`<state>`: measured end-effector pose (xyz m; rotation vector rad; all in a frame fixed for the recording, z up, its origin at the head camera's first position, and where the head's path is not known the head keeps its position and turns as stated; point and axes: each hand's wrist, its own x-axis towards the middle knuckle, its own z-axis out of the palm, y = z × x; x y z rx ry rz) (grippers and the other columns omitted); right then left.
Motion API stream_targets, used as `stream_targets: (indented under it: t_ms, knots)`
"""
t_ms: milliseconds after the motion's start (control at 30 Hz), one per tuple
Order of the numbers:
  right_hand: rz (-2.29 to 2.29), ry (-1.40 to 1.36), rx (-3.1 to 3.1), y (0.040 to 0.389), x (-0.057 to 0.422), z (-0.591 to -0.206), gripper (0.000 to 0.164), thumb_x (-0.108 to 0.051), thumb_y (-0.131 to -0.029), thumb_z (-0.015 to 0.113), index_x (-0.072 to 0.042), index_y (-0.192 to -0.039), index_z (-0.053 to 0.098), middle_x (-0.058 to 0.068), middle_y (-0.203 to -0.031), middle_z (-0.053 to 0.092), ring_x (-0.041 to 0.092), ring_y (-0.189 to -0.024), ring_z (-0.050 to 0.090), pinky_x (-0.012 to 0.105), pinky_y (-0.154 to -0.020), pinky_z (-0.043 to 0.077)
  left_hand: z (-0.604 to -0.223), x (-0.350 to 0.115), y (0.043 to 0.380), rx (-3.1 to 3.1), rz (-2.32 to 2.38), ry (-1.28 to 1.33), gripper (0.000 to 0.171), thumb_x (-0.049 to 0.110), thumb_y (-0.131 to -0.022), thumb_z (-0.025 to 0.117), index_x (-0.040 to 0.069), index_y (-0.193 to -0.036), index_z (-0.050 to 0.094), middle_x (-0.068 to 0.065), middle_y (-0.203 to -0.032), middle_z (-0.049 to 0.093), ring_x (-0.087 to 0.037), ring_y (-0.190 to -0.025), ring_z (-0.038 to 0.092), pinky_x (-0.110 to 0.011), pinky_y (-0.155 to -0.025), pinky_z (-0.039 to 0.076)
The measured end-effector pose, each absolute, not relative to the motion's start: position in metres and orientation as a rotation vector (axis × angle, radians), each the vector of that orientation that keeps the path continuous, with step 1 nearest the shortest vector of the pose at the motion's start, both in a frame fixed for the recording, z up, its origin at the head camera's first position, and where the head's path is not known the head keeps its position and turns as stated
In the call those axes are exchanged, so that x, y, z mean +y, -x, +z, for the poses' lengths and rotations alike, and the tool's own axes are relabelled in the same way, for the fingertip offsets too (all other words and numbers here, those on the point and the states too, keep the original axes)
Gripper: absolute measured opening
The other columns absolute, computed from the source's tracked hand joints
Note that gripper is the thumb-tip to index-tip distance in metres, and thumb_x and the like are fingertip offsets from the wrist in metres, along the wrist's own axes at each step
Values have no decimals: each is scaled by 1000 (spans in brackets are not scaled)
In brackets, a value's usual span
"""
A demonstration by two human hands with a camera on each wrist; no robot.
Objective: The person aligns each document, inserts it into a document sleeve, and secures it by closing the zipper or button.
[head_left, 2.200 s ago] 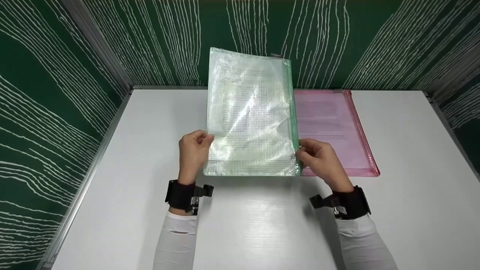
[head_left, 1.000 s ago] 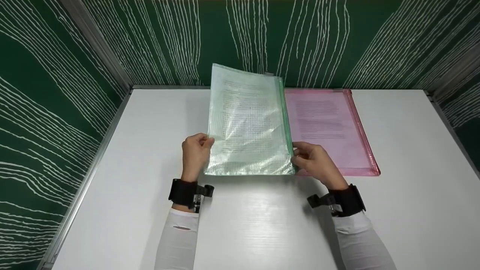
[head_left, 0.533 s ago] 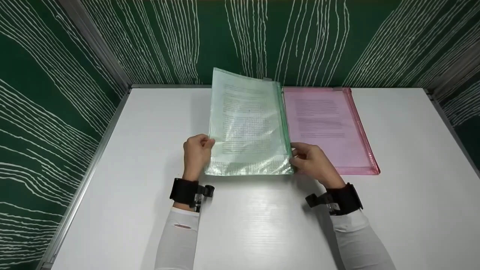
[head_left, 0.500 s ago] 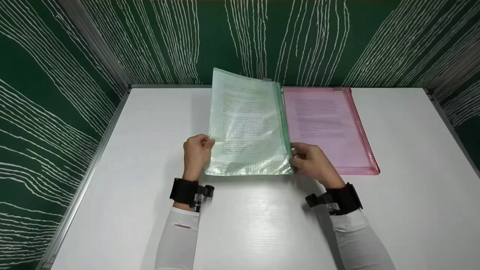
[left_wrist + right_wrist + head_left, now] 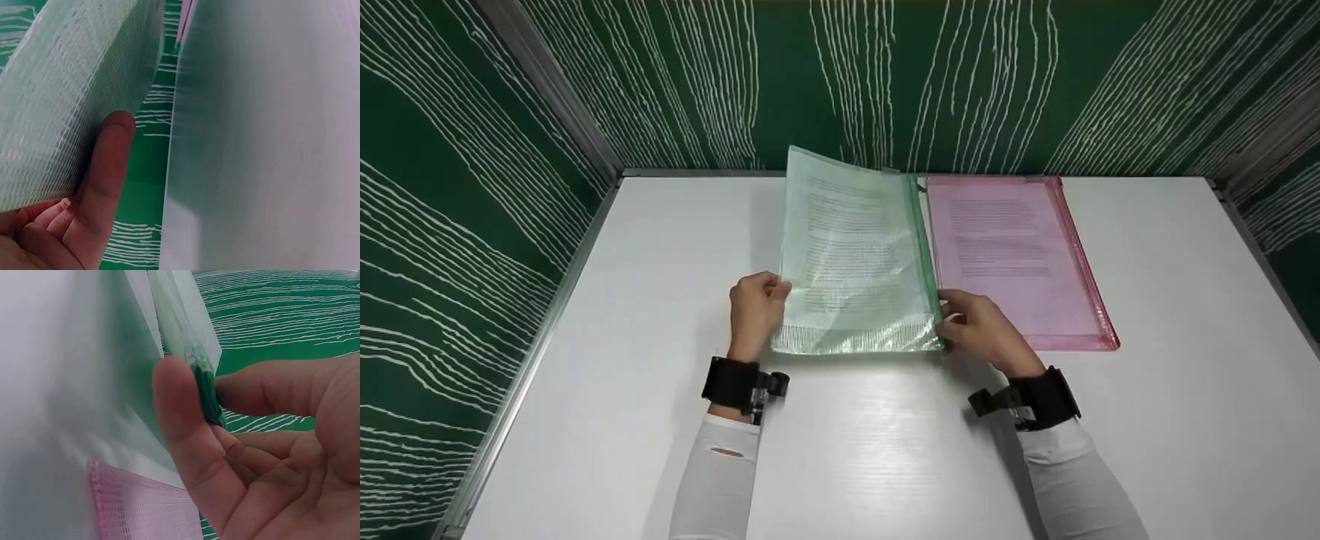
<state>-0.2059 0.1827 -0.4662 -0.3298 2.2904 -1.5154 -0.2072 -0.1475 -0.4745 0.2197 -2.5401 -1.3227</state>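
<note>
A translucent green zip document folder (image 5: pixel 851 255) with printed pages inside is held just above the table, its far left corner raised. My left hand (image 5: pixel 754 315) pinches its left edge; in the left wrist view, a finger of the left hand (image 5: pixel 104 191) lies along the meshed plastic (image 5: pixel 62 124), with a gap to the table. On the other side my right hand (image 5: pixel 986 334) pinches the green zipper edge (image 5: pixel 208 394) near the lower corner, thumb and finger on either side. A pink zip document folder (image 5: pixel 1001 300), also with printed paper, lies flat on the table just right of it.
The white tabletop (image 5: pixel 847 450) extends in front of both folders and to each side. Green walls (image 5: pixel 787 82) with white wavy lines close off the back and sides. Black camera straps (image 5: pixel 731 382) sit on both wrists.
The green folder has come down toward the table and shifted slightly left at its right edge, uncovering more of the pink folder. Both hands have kept their grip throughout.
</note>
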Motion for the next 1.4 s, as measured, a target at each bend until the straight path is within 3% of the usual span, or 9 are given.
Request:
stream_targets:
  t_ms: [433,667,867,1000,1167,1400]
  knots:
    - [-1475,337,2292,208,178,-472,63,7,-91,60,15,-150,38,22,-109,63,18,-84,67,29,-71,60,-478,-148,207,-2550,-1339,-207,13,2,-95,70,-5,-85,73,-12,-69,67,-15,-57,47,-28,-57,37]
    - [-1443,321,2322,207,175,-473,63,5,-92,61,14,-150,39,22,-109,64,19,-85,68,29,-73,59,-482,-149,208,-2572,-1350,-203,14,5,-98,69,-7,-96,75,-17,-84,74,-20,-68,61,-31,-64,47]
    - [-1455,299,2330,205,172,-474,63,4,-91,63,15,-149,40,20,-106,64,17,-85,67,27,-71,58,-483,-150,209,-2600,-1372,-213,17,7,-100,68,-9,-98,74,-19,-85,73,-24,-72,63,-36,-67,50]
    - [-1455,300,2341,205,171,-474,62,4,-91,64,15,-148,42,19,-104,65,16,-84,66,26,-70,57,-482,-151,210,-2656,-1385,-250,22,8,-101,66,-11,-109,72,-24,-99,74,-32,-89,71,-45,-80,56]
    - [-1455,297,2347,205,171,-476,60,3,-92,64,15,-147,43,20,-105,65,18,-84,66,28,-68,57,-480,-151,211,-2746,-1411,-323,32,10,-101,65,-12,-124,66,-28,-112,72,-38,-106,70,-50,-94,55]
    - [-1429,278,2360,207,170,-481,59,4,-92,64,15,-146,43,21,-106,65,17,-75,68,29,-67,58,-476,-151,212,-2838,-1489,-376,46,18,-106,57,-12,-141,53,-26,-115,69,-34,-106,68,-48,-98,52]
